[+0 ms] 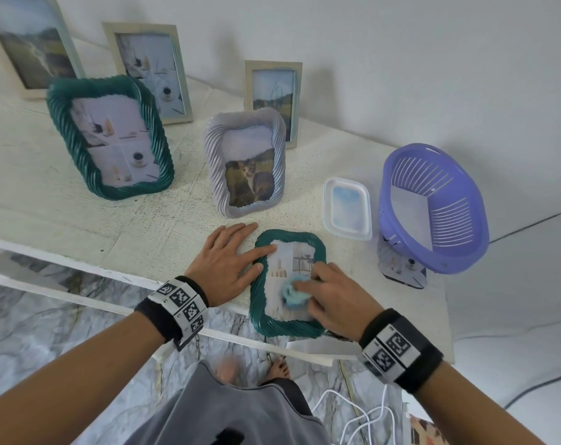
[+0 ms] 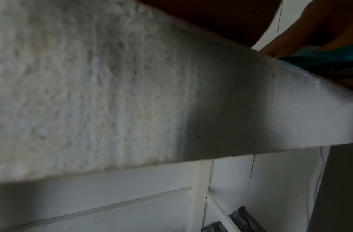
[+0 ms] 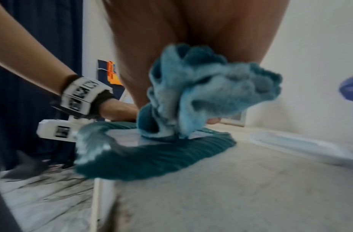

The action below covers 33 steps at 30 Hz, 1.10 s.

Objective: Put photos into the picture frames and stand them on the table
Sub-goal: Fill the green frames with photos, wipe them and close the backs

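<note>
A small teal frame [image 1: 262, 319] with a photo in it lies face up at the table's front edge, its lower end past the edge. My left hand [image 1: 231, 258] rests flat beside it, fingers straight, fingertips on its left rim. My right hand [image 1: 324, 297] holds a bunched light-blue cloth [image 1: 291, 292] and presses it on the frame's glass. In the right wrist view the cloth [image 3: 201, 97] sits on the glass inside the teal frame [image 3: 151, 158]. The left wrist view shows mostly the table edge [image 2: 132, 94] and a sliver of the teal frame [image 2: 330, 59].
Several filled frames stand behind: a large teal frame [image 1: 110, 136], a grey twisted frame [image 1: 245, 162] with a cat photo, and beige frames [image 1: 150, 70] by the wall. A clear lidded box [image 1: 346, 208] and a purple basket [image 1: 433, 207] sit to the right. White cables [image 1: 362, 415] lie on the floor.
</note>
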Available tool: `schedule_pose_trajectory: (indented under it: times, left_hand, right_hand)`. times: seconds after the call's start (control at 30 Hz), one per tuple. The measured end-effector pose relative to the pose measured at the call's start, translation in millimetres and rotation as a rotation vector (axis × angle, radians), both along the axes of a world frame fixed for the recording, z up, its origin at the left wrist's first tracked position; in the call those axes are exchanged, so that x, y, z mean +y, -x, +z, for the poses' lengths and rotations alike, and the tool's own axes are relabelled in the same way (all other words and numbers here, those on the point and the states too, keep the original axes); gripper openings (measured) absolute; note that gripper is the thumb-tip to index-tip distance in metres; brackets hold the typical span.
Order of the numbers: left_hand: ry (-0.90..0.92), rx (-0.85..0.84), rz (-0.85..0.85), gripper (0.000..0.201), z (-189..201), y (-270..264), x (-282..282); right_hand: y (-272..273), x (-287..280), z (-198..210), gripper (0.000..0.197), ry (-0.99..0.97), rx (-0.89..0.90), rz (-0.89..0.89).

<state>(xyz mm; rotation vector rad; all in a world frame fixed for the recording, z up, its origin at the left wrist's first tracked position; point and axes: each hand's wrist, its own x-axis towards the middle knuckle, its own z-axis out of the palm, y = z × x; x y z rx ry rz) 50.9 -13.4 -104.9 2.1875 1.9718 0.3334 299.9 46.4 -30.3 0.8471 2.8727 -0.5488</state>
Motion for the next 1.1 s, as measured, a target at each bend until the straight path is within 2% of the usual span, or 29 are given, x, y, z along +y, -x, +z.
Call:
schedule_pose_trajectory:
  times: [0.07,0.13,0.27,0.33,0.5,0.63,0.73,0.9,1.03,1.1]
  left_hand:
    - [-0.005,0.009,0.002,0.048,-0.7,-0.2,0.2]
    - [-0.008,0.008,0.003,0.048,-0.7,-0.5,0.4]
    - [-0.002,0.024,0.003,0.048,-1.1,-1.4,-0.7]
    - [0.004,0.031,0.003,0.049,-0.4,-1.6,-0.4]
    - [0.009,0.019,0.003,0.049,0.3,-2.4,-0.7]
    - [0.001,0.021,0.007,0.048,-0.6,-2.3,-0.9]
    - [0.008,0.023,0.005,0.049,-0.9,-1.7,-0.3]
    - [0.013,0.017,0.004,0.050,0.1,-2.3,0.3]
    - [0.018,0.013,0.004,0.050,0.3,-2.0,0.0]
    - [0.021,0.019,0.006,0.050,0.6,-2.2,0.0]
  right_hand:
    - [4.9,5.8,-2.2,0.033,-0.050,-0.001,-0.126]
    - [11.6,-3.6,-5.2,0.033,-0.040,0.026,-0.167]
    - [9.0,-39.5,-1.6,0.028,0.116,0.101,-0.001]
    - [4.6,-33.9,1.6,0.029,0.144,0.082,0.035]
    - [10.4,-13.6,-4.2,0.030,0.048,0.107,-0.092]
    - [6.6,-30.1,-7.2,0.033,0.141,0.107,-0.027]
    - [1.7,-16.8,-2.1,0.035,0.110,0.064,-0.010]
    - [0.9,-4.7,-6.0,0.033,-0.028,0.066,-0.158]
    - [7.3,-35.9,-8.8,0.034,0.133,0.133,-0.164]
    - [6.6,-44.8,-6.0,0.036,0.136,0.118,-0.114]
